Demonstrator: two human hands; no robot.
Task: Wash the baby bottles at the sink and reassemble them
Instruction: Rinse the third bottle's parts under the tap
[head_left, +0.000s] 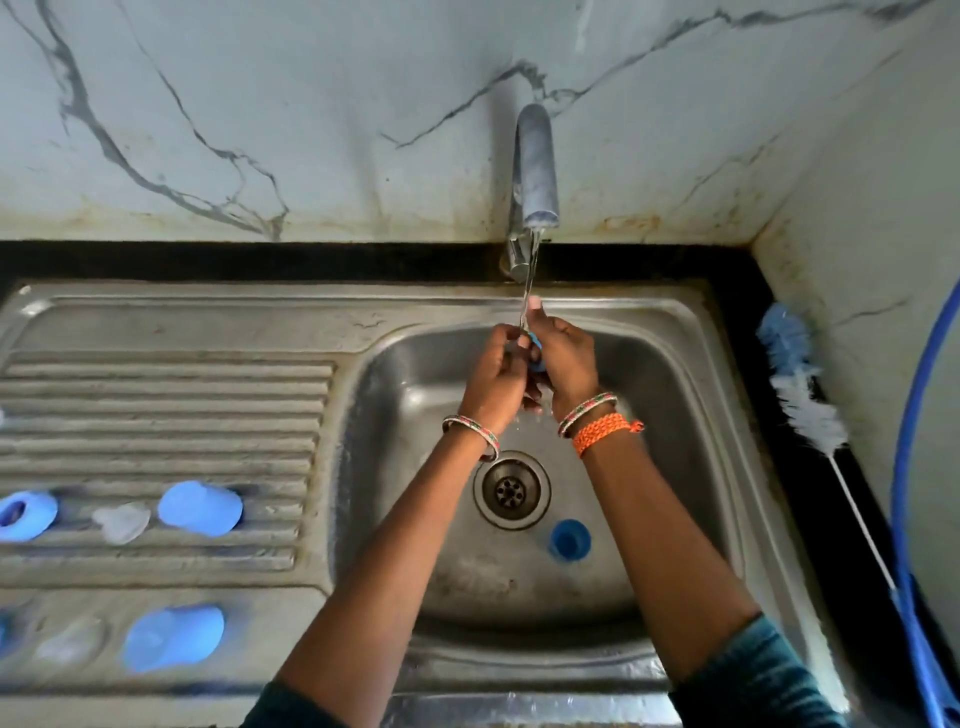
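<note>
Blue bottle ring (536, 354), a small part of a baby bottle, held directly beneath the tap (535, 166) in a thin stream of running water, above the basin of the steel sink (675, 332). Left hand (496, 382) and right hand (563, 364) meet around the ring, fingers of both curled onto it so that only a sliver of blue shows between them; the right thumb points up toward the tap. Each wrist carries a beaded bangle, and the right wrist also an orange braided band (605, 432). Below the hands, the drain (511, 489) lies at the middle of the basin floor; a blue cap (570, 540) rests on the basin floor just beside the drain, on the side nearer the person and toward the right arm. On the ribbed drainboard to the left of the basin lie further bottle parts: a blue collar (26, 515) at the far left edge, a clear teat (122, 521) next to it, and a blue cover (200, 507) nearest the basin; a second blue cover (174, 638) lies on the flat section nearer the person. On the dark counter (743, 291) to the right of the sink lies a bottle brush (800, 395), bristle head toward the wall, thin handle running toward the person.
</note>
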